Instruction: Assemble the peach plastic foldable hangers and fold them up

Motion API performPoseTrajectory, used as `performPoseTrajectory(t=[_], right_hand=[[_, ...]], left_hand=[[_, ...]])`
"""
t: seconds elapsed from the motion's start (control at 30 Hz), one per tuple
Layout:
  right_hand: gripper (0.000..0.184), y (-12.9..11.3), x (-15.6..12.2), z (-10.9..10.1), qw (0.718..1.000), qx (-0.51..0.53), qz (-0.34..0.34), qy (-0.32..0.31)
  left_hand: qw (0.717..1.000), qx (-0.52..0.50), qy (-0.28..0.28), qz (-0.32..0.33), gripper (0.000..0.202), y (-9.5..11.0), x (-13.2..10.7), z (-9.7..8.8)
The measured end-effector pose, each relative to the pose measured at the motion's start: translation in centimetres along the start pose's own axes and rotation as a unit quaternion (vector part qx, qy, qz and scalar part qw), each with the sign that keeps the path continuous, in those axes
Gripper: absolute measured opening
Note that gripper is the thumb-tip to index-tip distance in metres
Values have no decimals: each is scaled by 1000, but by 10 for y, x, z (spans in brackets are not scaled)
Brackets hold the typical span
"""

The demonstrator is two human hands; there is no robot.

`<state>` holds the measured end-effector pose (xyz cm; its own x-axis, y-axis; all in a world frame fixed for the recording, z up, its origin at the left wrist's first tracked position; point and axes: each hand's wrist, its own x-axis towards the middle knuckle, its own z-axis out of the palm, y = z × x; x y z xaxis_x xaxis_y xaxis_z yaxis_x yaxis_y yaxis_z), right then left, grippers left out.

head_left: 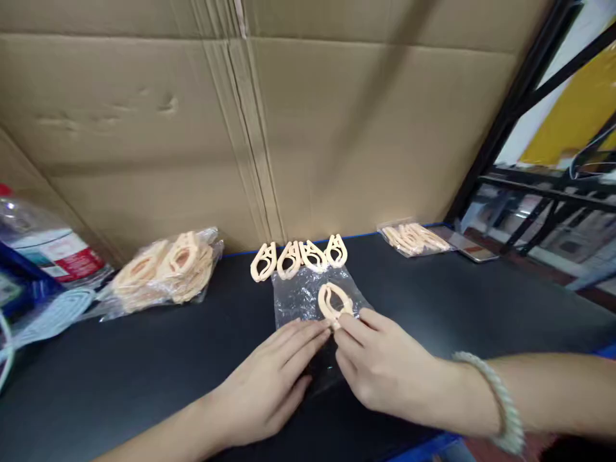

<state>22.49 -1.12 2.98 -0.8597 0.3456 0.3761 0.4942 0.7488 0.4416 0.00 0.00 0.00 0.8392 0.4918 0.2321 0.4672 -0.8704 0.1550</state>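
Observation:
A clear plastic bag (301, 296) lies flat on the black table (144, 372). My left hand (269, 385) rests on the bag's near end with fingers stretched out flat. My right hand (380, 369) pinches a peach-coloured plastic clip (333, 301) at the bag's mouth. Behind the bag, a row of several loose clips (298, 258) lies near the cardboard wall.
A big bag of the same clips (166, 273) lies at the left, a filled small bag (414, 239) at the back right beside a phone (474, 250). A water bottle (43, 247) and cord sit far left. Cardboard (308, 128) walls the back; black shelving stands right.

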Motion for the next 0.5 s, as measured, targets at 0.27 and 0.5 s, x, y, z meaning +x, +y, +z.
performPoseTrajectory(t=[0.27, 0.5], right_hand=[[17, 6, 4, 16, 999, -6, 0, -36], [21, 93, 14, 21, 978, 162, 118, 52]], left_hand=[[1000, -6, -2, -3, 66, 2, 0, -3], [1000, -29, 0, 1, 65, -1, 0, -2]])
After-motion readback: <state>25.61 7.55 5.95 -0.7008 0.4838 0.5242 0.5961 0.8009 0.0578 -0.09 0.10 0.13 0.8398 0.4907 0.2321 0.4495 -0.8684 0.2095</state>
